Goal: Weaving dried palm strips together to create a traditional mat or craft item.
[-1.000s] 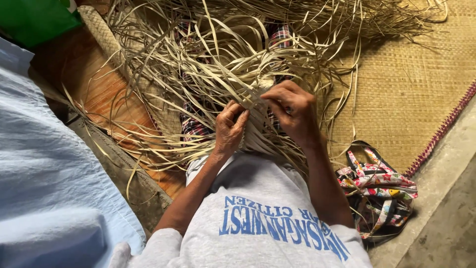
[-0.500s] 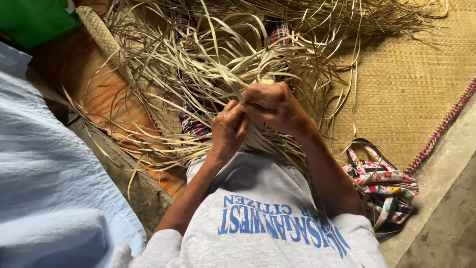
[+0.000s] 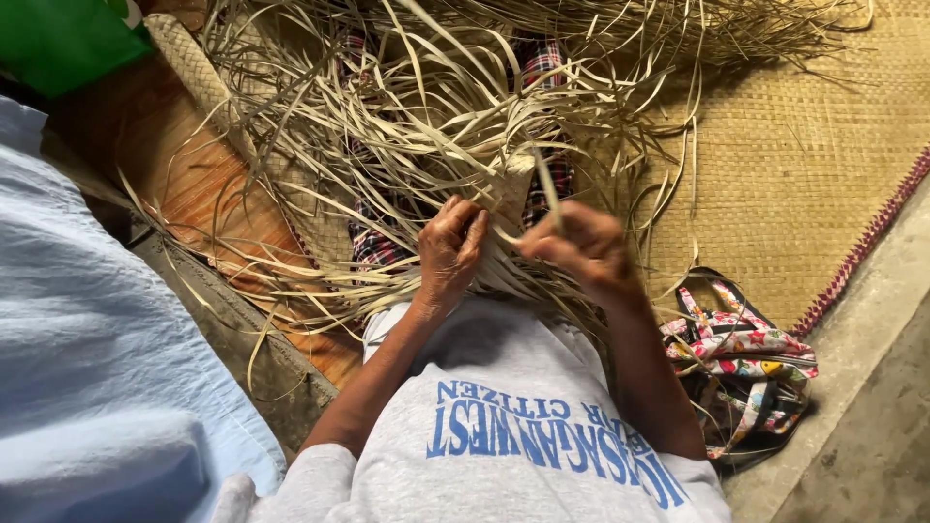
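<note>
Both hands work dry leaf strips: left hand clenched on them, right hand pinching one.

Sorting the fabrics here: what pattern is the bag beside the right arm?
The bag has a multicoloured floral print on white, seen in the head view.
</note>
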